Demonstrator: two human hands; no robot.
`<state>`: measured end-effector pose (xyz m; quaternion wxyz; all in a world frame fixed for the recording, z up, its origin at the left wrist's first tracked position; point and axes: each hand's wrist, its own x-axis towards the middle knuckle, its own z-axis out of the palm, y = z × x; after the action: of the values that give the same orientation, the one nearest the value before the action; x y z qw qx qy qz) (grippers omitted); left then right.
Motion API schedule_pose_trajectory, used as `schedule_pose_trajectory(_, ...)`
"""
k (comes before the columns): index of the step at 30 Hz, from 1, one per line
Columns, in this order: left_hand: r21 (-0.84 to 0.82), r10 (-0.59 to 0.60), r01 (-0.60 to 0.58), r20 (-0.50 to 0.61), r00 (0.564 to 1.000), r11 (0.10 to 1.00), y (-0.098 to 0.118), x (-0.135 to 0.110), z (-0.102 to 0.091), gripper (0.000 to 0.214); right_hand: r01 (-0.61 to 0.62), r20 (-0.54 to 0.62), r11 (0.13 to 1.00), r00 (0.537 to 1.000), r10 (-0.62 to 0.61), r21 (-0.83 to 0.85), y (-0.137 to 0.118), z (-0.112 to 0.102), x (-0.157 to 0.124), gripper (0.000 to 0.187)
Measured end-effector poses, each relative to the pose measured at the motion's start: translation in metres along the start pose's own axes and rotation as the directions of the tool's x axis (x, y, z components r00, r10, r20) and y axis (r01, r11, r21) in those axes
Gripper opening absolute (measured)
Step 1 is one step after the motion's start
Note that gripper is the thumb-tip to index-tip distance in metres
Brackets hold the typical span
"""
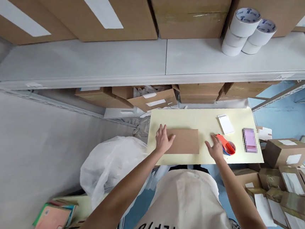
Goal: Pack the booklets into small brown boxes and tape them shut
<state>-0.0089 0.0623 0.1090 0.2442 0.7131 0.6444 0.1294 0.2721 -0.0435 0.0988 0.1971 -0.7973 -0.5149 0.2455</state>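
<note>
A flat brown cardboard piece (184, 141) lies on a small pale yellow table (202, 119). My left hand (163, 138) rests on its left edge with fingers spread flat. My right hand (214, 147) lies open on the table just right of the cardboard, its fingers touching a red tape dispenser (227, 145). A white notepad (225, 123) and a purple pack (249, 139) lie farther right on the table.
A white shelf (157, 63) carries large cardboard boxes (189, 11) and several white tape rolls (246, 32). Small taped boxes (287, 179) are piled at the right. A white plastic bag (113, 166) sits left of the table; coloured books (54, 216) lie bottom left.
</note>
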Motion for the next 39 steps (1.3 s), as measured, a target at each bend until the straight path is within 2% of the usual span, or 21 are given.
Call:
schedule_pose_trajectory(2,0.106,0.224,-0.236,0.111,0.968,0.966,0.022,-0.002,0.000,0.087,-0.021,-0.132,0.985,0.991,-0.002,-0.173,0.032,-0.012,-0.014,0.052)
schedule_pose_trajectory(3,0.134,0.323,-0.352,0.199,0.925,0.927,0.034,-0.004,0.002,0.093,-0.064,-0.143,0.969,0.989,0.030,-0.240,0.045,-0.015,-0.020,0.050)
schedule_pose_trajectory(6,0.140,0.505,-0.604,0.421,0.753,0.785,0.065,-0.008,0.017,0.104,-0.166,-0.049,0.917,0.986,0.159,-0.364,0.069,-0.016,-0.027,0.043)
schedule_pose_trajectory(8,0.132,0.539,-0.674,0.499,0.678,0.726,0.077,-0.010,0.028,0.102,-0.188,0.033,0.909,0.976,0.215,-0.373,0.071,-0.012,-0.023,0.035)
schedule_pose_trajectory(10,0.142,0.522,-0.682,0.538,0.662,0.717,0.082,-0.011,0.036,0.098,-0.194,0.069,0.930,0.972,0.226,-0.312,0.070,-0.012,-0.016,0.027)
schedule_pose_trajectory(12,0.139,0.486,-0.650,0.553,0.677,0.747,0.088,-0.011,0.038,0.097,-0.207,0.067,0.966,0.973,0.219,-0.157,0.071,-0.018,-0.011,0.025)
schedule_pose_trajectory(14,0.091,0.448,-0.575,0.533,0.718,0.813,0.099,-0.007,0.036,0.091,-0.223,0.092,0.970,0.973,0.214,0.102,0.075,-0.029,-0.013,0.029)
schedule_pose_trajectory(15,0.036,0.426,-0.514,0.513,0.745,0.857,0.108,-0.004,0.036,0.086,-0.236,0.125,0.939,0.969,0.211,0.250,0.078,-0.034,-0.016,0.032)
schedule_pose_trajectory(17,-0.148,0.353,-0.324,0.503,0.789,0.935,0.131,0.005,0.039,0.075,-0.275,0.220,0.818,0.958,0.187,0.505,0.083,-0.043,-0.023,0.036)
schedule_pose_trajectory(18,-0.254,0.302,-0.190,0.541,0.785,0.948,0.143,0.010,0.042,0.070,-0.295,0.265,0.749,0.950,0.164,0.593,0.085,-0.045,-0.027,0.037)
schedule_pose_trajectory(19,-0.338,0.249,-0.038,0.608,0.754,0.940,0.156,0.015,0.047,0.066,-0.315,0.301,0.686,0.942,0.145,0.656,0.087,-0.046,-0.030,0.038)
schedule_pose_trajectory(21,-0.389,0.167,0.231,0.757,0.632,0.892,0.177,0.024,0.058,0.057,-0.354,0.357,0.587,0.927,0.116,0.728,0.089,-0.044,-0.034,0.040)
schedule_pose_trajectory(22,-0.373,0.132,0.328,0.810,0.572,0.868,0.184,0.028,0.064,0.052,-0.368,0.374,0.552,0.921,0.108,0.748,0.089,-0.042,-0.035,0.041)
schedule_pose_trajectory(23,-0.346,0.096,0.403,0.846,0.525,0.847,0.190,0.031,0.069,0.048,-0.379,0.383,0.524,0.918,0.105,0.763,0.090,-0.040,-0.036,0.042)
schedule_pose_trajectory(26,-0.250,-0.023,0.578,0.906,0.422,0.777,0.200,0.036,0.078,0.041,-0.397,0.395,0.464,0.912,0.107,0.792,0.095,-0.035,-0.036,0.047)
schedule_pose_trajectory(28,-0.193,-0.096,0.624,0.912,0.398,0.757,0.203,0.040,0.081,0.039,-0.422,0.420,0.431,0.902,0.105,0.798,0.097,-0.032,-0.035,0.052)
schedule_pose_trajectory(30,-0.153,-0.151,0.581,0.886,0.440,0.799,0.208,0.046,0.083,0.036,-0.459,0.451,0.395,0.885,0.119,0.796,0.096,-0.029,-0.033,0.057)
schedule_pose_trajectory(32,-0.077,-0.190,0.470,0.849,0.494,0.879,0.214,0.056,0.084,0.031,-0.508,0.481,0.332,0.861,0.167,0.795,0.089,-0.023,-0.030,0.061)
schedule_pose_trajectory(35,0.149,-0.216,0.168,0.825,0.522,0.974,0.221,0.076,0.086,0.022,-0.593,0.552,0.165,0.800,0.237,0.788,0.073,-0.010,-0.027,0.064)
schedule_pose_trajectory(37,0.298,-0.214,-0.084,0.830,0.516,0.951,0.221,0.090,0.088,0.020,-0.643,0.615,0.052,0.750,0.243,0.764,0.066,0.000,-0.032,0.064)
schedule_pose_trajectory(39,0.393,-0.208,-0.281,0.832,0.515,0.876,0.216,0.101,0.091,0.018,-0.690,0.667,-0.007,0.698,0.259,0.724,0.066,0.010,-0.045,0.064)
